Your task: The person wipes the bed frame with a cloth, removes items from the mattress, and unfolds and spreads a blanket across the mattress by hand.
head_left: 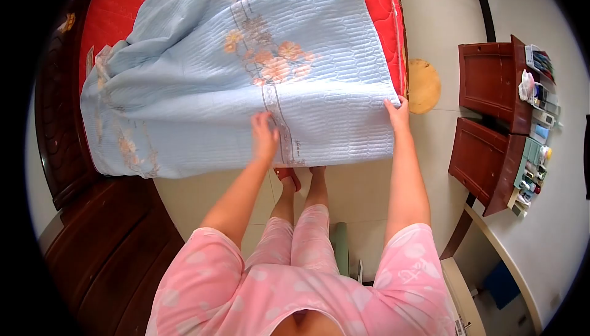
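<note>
A light blue quilted cover (332, 35) with orange flowers lies over a red mattress (384, 4) and hangs down its near side. It is bunched at the upper left and flatter on the right. My left hand (264, 134) rests on the cover near its patterned stripe, slightly blurred, with the fingers apart. At the cover's right edge, by the mattress corner, my right hand (398, 112) pinches the fabric between thumb and fingers.
A dark wooden headboard (58, 108) stands at the left, with a dark wooden cabinet (117, 256) below it. A round wooden stool (424, 86) is beside the mattress. Red-brown cabinets (485, 78) holding small items stand at the right.
</note>
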{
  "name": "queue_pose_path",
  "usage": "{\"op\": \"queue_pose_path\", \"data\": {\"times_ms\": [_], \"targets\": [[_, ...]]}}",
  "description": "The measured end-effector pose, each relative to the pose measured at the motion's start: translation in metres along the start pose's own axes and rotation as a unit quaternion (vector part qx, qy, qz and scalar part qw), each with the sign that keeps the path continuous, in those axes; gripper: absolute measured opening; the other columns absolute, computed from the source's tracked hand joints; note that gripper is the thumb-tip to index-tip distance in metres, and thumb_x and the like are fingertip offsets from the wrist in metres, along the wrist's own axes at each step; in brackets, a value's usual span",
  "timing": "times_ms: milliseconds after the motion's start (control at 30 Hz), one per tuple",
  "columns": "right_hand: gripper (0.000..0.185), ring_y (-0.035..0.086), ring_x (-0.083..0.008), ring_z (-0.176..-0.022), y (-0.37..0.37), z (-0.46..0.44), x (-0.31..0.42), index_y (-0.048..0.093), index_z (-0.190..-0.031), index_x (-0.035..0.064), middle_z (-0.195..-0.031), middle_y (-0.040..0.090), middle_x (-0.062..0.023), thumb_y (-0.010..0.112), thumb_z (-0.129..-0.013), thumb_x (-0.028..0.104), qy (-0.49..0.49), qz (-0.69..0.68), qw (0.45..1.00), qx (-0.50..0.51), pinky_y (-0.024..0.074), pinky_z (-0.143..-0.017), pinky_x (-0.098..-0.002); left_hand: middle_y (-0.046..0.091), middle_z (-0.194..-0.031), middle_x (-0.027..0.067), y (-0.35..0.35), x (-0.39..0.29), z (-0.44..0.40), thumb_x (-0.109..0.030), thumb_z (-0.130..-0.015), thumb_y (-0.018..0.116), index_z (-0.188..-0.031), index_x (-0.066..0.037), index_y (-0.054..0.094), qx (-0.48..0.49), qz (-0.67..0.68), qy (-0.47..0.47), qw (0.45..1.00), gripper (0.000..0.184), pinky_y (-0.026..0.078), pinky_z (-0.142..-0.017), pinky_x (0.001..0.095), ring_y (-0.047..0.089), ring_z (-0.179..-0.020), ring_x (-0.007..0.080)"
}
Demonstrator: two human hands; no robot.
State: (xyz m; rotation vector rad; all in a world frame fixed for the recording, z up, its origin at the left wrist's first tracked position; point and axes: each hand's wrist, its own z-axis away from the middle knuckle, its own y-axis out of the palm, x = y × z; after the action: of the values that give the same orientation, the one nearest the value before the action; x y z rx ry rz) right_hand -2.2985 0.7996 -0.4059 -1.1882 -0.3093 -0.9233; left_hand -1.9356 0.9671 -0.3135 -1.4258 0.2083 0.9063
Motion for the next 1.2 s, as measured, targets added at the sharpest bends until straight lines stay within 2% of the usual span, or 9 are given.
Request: {"op": "queue_pose_path", "data": {"times_ms": [100,233,333,500,800,833,933,1033,1200], "targets": [[0.060,0.055,-0.0274,-0.094,0.000,-0.009,0.001,0.049,-0.110,-0.0001,-0.104,0.057,-0.0171,0.074,-0.064,0.029,-0.023,0.107,0.993,0.053,0.0433,-0.080,-0.0354,0.034,-0.119,0.0179,-0.028,-0.006,-0.045,0.006,-0.064,0.064,-0.115,-0.010,0.044,-0.121,-0.024,-0.012,0.992,0.057,0.043,-0.083,0.0391,0.049,-0.098,0.0364],[0.041,0.059,-0.0269,-0.085,-0.029,-0.010,0.007,0.054,-0.101,-0.0014,-0.093,0.061,-0.0172,0.069,-0.070,0.020,-0.031,0.243,0.951,0.188,0.0453,-0.073,-0.0350,0.045,-0.112,0.0142,-0.040,0.026,-0.081,-0.003,-0.069,0.062,-0.105,-0.011,0.052,0.015,-0.177,-0.065,0.982,0.038,0.046,-0.076,0.0416,0.054,-0.091,0.0343],[0.026,0.058,-0.0305,-0.088,-0.049,0.005,0.011,0.058,-0.095,0.0039,-0.092,0.061,-0.0188,0.063,-0.073,0.018,-0.033,0.155,0.978,0.136,0.0439,-0.079,-0.0380,0.052,-0.101,0.0123,-0.035,0.049,-0.096,-0.009,-0.075,0.058,-0.096,-0.009,0.056,0.095,-0.192,-0.081,0.973,0.021,0.046,-0.073,0.0426,0.055,-0.087,0.0334],[0.008,0.055,-0.0167,-0.040,-0.070,0.013,0.031,0.045,-0.086,0.0005,-0.068,0.055,-0.0105,0.049,-0.085,0.007,0.087,-0.026,0.993,0.071,0.0432,-0.037,-0.0268,0.054,-0.093,0.0136,-0.042,0.004,-0.129,-0.009,-0.077,0.054,-0.091,-0.008,0.057,0.054,-0.127,-0.010,0.990,0.015,0.045,-0.073,0.0423,0.054,-0.085,0.0347],[0.008,0.060,-0.0164,-0.062,-0.067,-0.071,0.033,0.047,-0.083,0.0024,-0.071,0.057,-0.0072,0.051,-0.086,0.009,-0.025,-0.077,0.994,-0.073,0.0475,-0.057,-0.0281,0.052,-0.091,0.0157,-0.003,-0.034,-0.223,-0.011,-0.080,0.054,-0.093,-0.005,0.055,-0.053,-0.045,0.053,0.996,0.014,0.043,-0.076,0.0379,0.052,-0.085,0.0332],[0.008,0.060,-0.0162,-0.067,-0.060,-0.084,0.024,0.048,-0.084,0.0022,-0.073,0.058,-0.0073,0.052,-0.085,0.008,-0.024,-0.094,0.993,-0.067,0.0475,-0.062,-0.0284,0.047,-0.111,0.0182,0.004,-0.030,-0.227,-0.011,-0.079,0.057,-0.107,-0.007,0.052,0.002,0.016,-0.005,1.000,0.028,0.041,-0.085,0.0371,0.049,-0.100,0.0334],[0.015,0.057,-0.0159,-0.084,-0.042,-0.090,0.021,0.050,-0.095,0.0024,-0.088,0.058,-0.0091,0.056,-0.082,0.006,-0.031,-0.115,0.993,-0.026,0.0451,-0.072,-0.0295,0.028,-0.132,0.0191,0.020,-0.046,-0.198,-0.007,-0.075,0.062,-0.124,-0.010,0.041,-0.046,0.009,0.057,0.997,0.053,0.035,-0.096,0.0380,0.036,-0.118,0.0361],[0.050,0.051,-0.0250,-0.104,-0.041,-0.060,-0.007,0.039,-0.120,0.0030,-0.113,0.050,-0.0166,0.062,-0.076,0.007,-0.052,-0.089,0.994,-0.033,0.0413,-0.086,-0.0327,0.013,-0.140,0.0190,0.016,-0.062,-0.148,-0.002,-0.068,0.066,-0.131,-0.015,0.033,-0.029,-0.017,0.111,0.993,0.071,0.030,-0.100,0.0398,0.024,-0.125,0.0384],[0.060,0.051,-0.0306,-0.104,-0.045,0.009,-0.089,0.039,-0.122,0.0021,-0.119,0.048,-0.0191,0.068,-0.072,0.016,0.038,0.008,0.998,-0.049,0.0411,-0.088,-0.0378,0.018,-0.139,0.0172,0.012,-0.042,-0.046,-0.003,-0.066,0.068,-0.130,-0.014,0.034,0.030,-0.110,0.090,0.989,0.074,0.024,-0.102,0.0433,0.022,-0.126,0.0373]]}}
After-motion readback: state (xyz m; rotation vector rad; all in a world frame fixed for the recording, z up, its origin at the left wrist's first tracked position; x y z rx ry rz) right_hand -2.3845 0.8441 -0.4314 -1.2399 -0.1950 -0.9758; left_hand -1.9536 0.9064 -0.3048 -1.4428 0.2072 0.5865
